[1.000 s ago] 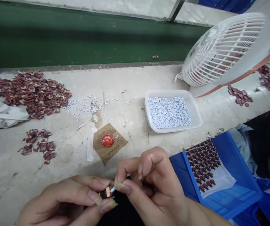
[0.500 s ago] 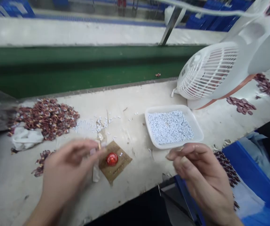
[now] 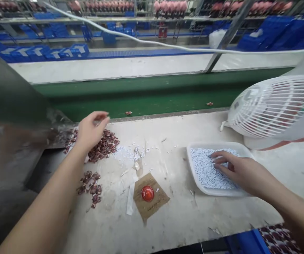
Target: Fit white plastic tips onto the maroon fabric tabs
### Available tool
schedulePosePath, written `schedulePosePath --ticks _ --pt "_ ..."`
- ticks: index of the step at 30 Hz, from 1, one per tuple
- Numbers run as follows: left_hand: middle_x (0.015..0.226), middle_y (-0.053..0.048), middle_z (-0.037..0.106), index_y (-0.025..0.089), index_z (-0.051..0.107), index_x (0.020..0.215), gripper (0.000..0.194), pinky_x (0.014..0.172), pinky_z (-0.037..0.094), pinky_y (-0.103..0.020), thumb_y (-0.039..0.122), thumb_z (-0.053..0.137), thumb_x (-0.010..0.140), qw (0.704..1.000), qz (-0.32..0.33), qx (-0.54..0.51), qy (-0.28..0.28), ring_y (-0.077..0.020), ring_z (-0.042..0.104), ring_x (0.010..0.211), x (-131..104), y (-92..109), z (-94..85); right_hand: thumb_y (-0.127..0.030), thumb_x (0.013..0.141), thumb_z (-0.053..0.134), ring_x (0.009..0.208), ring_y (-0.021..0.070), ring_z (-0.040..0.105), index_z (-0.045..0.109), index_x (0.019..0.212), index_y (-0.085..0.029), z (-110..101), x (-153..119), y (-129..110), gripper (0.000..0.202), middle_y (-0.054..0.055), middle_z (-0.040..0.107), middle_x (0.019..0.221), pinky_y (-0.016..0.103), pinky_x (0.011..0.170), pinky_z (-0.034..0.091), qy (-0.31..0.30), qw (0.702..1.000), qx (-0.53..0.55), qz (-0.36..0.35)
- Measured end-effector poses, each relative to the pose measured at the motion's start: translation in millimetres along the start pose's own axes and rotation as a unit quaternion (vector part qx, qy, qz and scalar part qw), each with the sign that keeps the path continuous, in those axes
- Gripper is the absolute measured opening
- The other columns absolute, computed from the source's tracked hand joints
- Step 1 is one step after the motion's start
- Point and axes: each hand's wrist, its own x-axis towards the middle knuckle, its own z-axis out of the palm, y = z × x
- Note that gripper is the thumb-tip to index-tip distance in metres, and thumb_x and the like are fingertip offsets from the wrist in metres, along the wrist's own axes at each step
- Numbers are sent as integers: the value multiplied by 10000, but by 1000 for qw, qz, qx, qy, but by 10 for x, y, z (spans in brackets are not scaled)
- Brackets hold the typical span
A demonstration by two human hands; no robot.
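Observation:
My left hand (image 3: pixel 93 129) is stretched over a pile of small reddish-brown pieces (image 3: pixel 105 146), close to the green belt's near edge. Its thumb and forefinger stand apart with nothing visible between them. Just past the fingertips, a small reddish-brown piece (image 3: pixel 129 113) lies on the green belt. My right hand (image 3: pixel 233 169) reaches into a translucent plastic tub (image 3: pixel 191 176) of tiny white pieces (image 3: pixel 207 173). Its fingers are parted and slightly bent, their tips at the white pieces. Between the hands, a round red dish-like object (image 3: pixel 148 193) sits on a brown paper square (image 3: pixel 143 208).
A white fan (image 3: pixel 276 106) stands behind the tub at right. Along the back runs the green belt (image 3: pixel 165 93), carrying another small piece (image 3: pixel 209 103). A smaller reddish cluster (image 3: pixel 92 187) and scattered white bits (image 3: pixel 136 151) lie on the table. A grey metal surface (image 3: pixel 6 141) rises at left.
My left hand has moved from beside the red object toward the belt, where another small piece now lies. My right hand has gone from a pinch in front of the tub into it. The view has tilted up.

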Motion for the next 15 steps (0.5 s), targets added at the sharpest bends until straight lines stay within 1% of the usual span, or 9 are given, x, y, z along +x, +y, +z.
schedulePosePath --ticks 2,4,6,7,9,12,13,14,15 --pt "1094 -65 816 212 802 1123 475 958 635 -471 669 746 1009 1000 10 7 1 -239 762 971 -718 -186 -331 -312 1032 624 691 317 765 790 1219 -273 -21 -22 54 253 80 815 764 411 672 462 -11 1000 -12 3" --pt "840 -16 769 270 829 915 604 788 609 -393 864 729 870 1000 11 16 -5 -222 698 749 -1437 -345 -524 -313 1043 648 707 309 772 774 1234 -284 -55 -54 105 231 80 827 800 423 698 481 -20 1000 -18 9" --pt "808 -1 760 301 845 935 587 730 582 -364 873 754 844 999 -14 34 7 -216 685 697 -2009 -467 -554 -336 1072 648 711 286 767 738 1259 -292 -84 -89 126 212 82 845 858 429 719 491 -19 1000 -17 16" --pt "817 2 776 310 849 955 568 699 574 -354 861 786 831 998 -30 46 15 -217 688 683 -2213 -512 -520 -352 1084 647 689 271 750 719 1252 -292 -94 -108 124 192 79 842 856 428 719 491 -13 1000 -10 18" --pt "884 -7 825 320 848 952 544 704 586 -357 849 803 832 996 -58 67 26 -236 729 716 -2458 -571 -408 -373 1091 651 639 247 706 685 1211 -290 -107 -146 98 150 64 820 813 423 711 486 0 1000 16 16" --pt "1009 -26 874 335 839 856 574 885 633 -406 898 728 849 994 -77 71 26 -297 813 909 -2560 -622 -264 -342 1045 686 626 250 704 656 1144 -288 -116 -193 43 117 63 831 814 408 689 483 5 999 50 12" --pt "1015 -24 881 338 835 850 581 908 640 -411 906 714 850 994 -82 68 29 -308 826 945 -2568 -644 -247 -337 1033 686 643 260 722 658 1140 -286 -118 -204 26 122 72 848 841 404 684 483 5 998 55 13" --pt "1000 -17 888 340 834 861 569 868 649 -401 899 727 847 993 -90 66 30 -307 835 928 -2575 -673 -248 -345 1023 683 661 273 739 664 1134 -284 -119 -211 10 128 82 862 864 399 678 482 7 998 60 15" --pt "982 -9 895 341 835 885 545 775 648 -379 878 753 843 993 -97 63 30 -298 839 871 -2584 -712 -264 -361 1010 680 671 287 748 675 1120 -281 -121 -215 -3 136 88 870 870 394 668 476 10 998 67 16"
